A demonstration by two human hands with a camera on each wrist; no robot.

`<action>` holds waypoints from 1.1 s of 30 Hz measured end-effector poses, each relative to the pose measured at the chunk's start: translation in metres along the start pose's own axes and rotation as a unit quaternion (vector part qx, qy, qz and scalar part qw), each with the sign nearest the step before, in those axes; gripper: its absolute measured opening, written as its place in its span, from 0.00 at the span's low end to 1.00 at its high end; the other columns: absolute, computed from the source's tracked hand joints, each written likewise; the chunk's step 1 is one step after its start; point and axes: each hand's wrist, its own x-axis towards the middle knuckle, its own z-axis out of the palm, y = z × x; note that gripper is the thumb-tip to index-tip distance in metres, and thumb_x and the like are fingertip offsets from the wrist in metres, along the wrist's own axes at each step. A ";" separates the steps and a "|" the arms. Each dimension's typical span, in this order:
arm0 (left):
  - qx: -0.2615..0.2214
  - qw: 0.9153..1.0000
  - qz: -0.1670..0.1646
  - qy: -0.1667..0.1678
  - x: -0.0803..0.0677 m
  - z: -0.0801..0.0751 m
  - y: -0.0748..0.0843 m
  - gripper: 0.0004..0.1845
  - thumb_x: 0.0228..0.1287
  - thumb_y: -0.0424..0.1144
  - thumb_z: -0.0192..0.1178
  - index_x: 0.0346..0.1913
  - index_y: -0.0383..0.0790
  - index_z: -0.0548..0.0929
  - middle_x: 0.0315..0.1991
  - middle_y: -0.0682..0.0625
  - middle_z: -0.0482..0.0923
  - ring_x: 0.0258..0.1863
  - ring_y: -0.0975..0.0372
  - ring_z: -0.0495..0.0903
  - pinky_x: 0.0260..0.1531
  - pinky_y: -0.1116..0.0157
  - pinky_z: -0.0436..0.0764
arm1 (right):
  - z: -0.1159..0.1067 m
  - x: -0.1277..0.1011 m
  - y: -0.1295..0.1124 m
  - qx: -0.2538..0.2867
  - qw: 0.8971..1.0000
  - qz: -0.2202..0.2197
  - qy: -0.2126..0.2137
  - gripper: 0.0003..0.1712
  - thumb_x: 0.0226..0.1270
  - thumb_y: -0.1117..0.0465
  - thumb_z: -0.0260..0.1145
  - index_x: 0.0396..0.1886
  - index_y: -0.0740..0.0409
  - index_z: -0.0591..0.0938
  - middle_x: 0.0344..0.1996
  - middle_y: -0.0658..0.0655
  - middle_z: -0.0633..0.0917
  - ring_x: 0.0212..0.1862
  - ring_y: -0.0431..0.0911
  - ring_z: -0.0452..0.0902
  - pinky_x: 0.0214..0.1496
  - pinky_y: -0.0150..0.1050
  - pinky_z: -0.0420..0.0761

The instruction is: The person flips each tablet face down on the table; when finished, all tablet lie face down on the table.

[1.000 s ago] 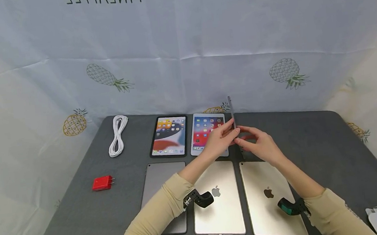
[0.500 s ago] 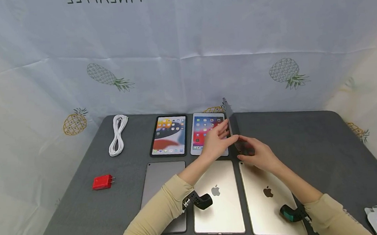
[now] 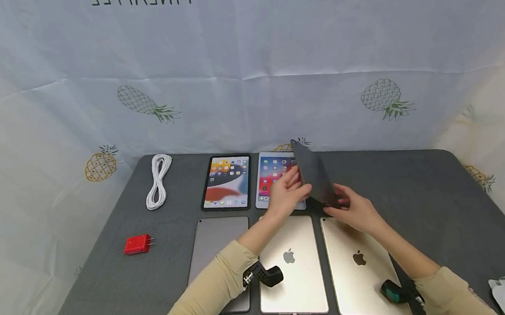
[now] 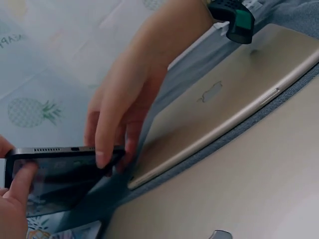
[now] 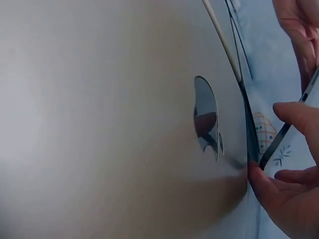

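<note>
Nearest lie two gold tablets (image 3: 290, 265) face down, a grey tablet (image 3: 215, 247) left of them; farther left, a red plug (image 3: 137, 244) and white cable (image 3: 158, 181). Beyond, the left hand (image 3: 285, 195) and right hand (image 3: 358, 212) both grip a tilted dark tablet (image 3: 316, 176) above the table's far middle, beside two lit tablets (image 3: 227, 181)
</note>
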 end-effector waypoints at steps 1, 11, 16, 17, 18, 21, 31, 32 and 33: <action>-0.002 1.000 0.000 -0.001 -0.001 0.000 -0.001 0.33 0.62 0.25 0.62 0.71 0.34 0.67 0.67 0.40 0.69 0.61 0.52 0.74 0.46 0.58 0.82 | -0.001 -0.001 0.001 0.002 1.000 0.010 -0.001 0.49 0.62 0.46 0.70 0.74 0.65 0.59 0.65 0.71 0.70 0.59 0.62 0.73 0.53 0.54 0.79; 0.035 0.998 -0.025 -0.034 -0.006 0.000 -0.012 0.35 0.62 0.29 0.64 0.72 0.35 0.65 0.67 0.40 0.69 0.64 0.51 0.72 0.52 0.59 0.79 | -0.011 -0.014 0.010 -0.017 0.999 0.050 -0.008 0.53 0.60 0.42 0.71 0.74 0.68 0.58 0.66 0.71 0.69 0.60 0.63 0.72 0.53 0.56 0.77; 0.112 0.990 -0.035 -0.074 -0.007 -0.001 -0.018 0.42 0.58 0.34 0.70 0.74 0.37 0.61 0.71 0.44 0.63 0.67 0.52 0.68 0.60 0.62 0.73 | -0.019 -0.021 0.015 -0.036 0.998 0.042 -0.009 0.54 0.59 0.42 0.71 0.73 0.70 0.59 0.64 0.74 0.70 0.59 0.65 0.72 0.52 0.56 0.78; 0.120 0.989 -0.038 -0.082 -0.007 -0.001 -0.019 0.44 0.57 0.34 0.70 0.75 0.37 0.60 0.72 0.44 0.62 0.67 0.52 0.68 0.60 0.63 0.73 | -0.020 -0.022 0.016 -0.040 0.998 0.043 -0.009 0.54 0.59 0.42 0.72 0.73 0.71 0.59 0.64 0.74 0.70 0.59 0.65 0.72 0.52 0.56 0.78; 0.126 0.987 -0.041 -0.090 -0.007 -0.001 -0.021 0.45 0.56 0.33 0.71 0.75 0.38 0.58 0.73 0.45 0.60 0.67 0.52 0.67 0.60 0.63 0.73 | -0.021 -0.023 0.017 -0.042 0.998 0.045 -0.009 0.55 0.58 0.42 0.72 0.72 0.71 0.59 0.64 0.74 0.69 0.59 0.65 0.72 0.52 0.56 0.78; 0.130 0.985 -0.051 -0.100 -0.007 0.000 -0.024 0.48 0.54 0.31 0.71 0.76 0.38 0.56 0.73 0.45 0.59 0.67 0.52 0.68 0.58 0.63 0.74 | -0.025 -0.026 0.020 -0.043 0.998 0.053 -0.014 0.56 0.58 0.41 0.72 0.72 0.72 0.59 0.64 0.75 0.68 0.60 0.66 0.71 0.52 0.57 0.78; 0.194 0.976 -0.059 -0.084 -0.007 0.001 -0.036 0.45 0.51 0.33 0.75 0.72 0.35 0.64 0.64 0.44 0.74 0.57 0.57 0.79 0.54 0.66 0.78 | -0.037 -0.035 0.026 -0.029 0.998 0.052 -0.008 0.55 0.57 0.42 0.72 0.71 0.72 0.61 0.63 0.74 0.70 0.59 0.65 0.70 0.53 0.58 0.77; 0.203 0.974 -0.057 -0.082 -0.007 0.002 -0.038 0.45 0.50 0.34 0.75 0.71 0.34 0.65 0.60 0.44 0.77 0.54 0.59 0.80 0.52 0.66 0.78 | -0.038 -0.036 0.026 -0.028 0.998 0.051 -0.006 0.55 0.57 0.41 0.72 0.71 0.72 0.61 0.62 0.74 0.70 0.59 0.65 0.70 0.53 0.58 0.77; 0.213 0.972 -0.053 -0.081 -0.007 0.002 -0.039 0.44 0.50 0.35 0.76 0.70 0.33 0.67 0.56 0.45 0.80 0.52 0.60 0.82 0.51 0.67 0.79 | -0.039 -0.036 0.027 -0.027 0.998 0.051 -0.005 0.54 0.58 0.42 0.72 0.71 0.72 0.61 0.62 0.74 0.70 0.58 0.64 0.70 0.53 0.58 0.77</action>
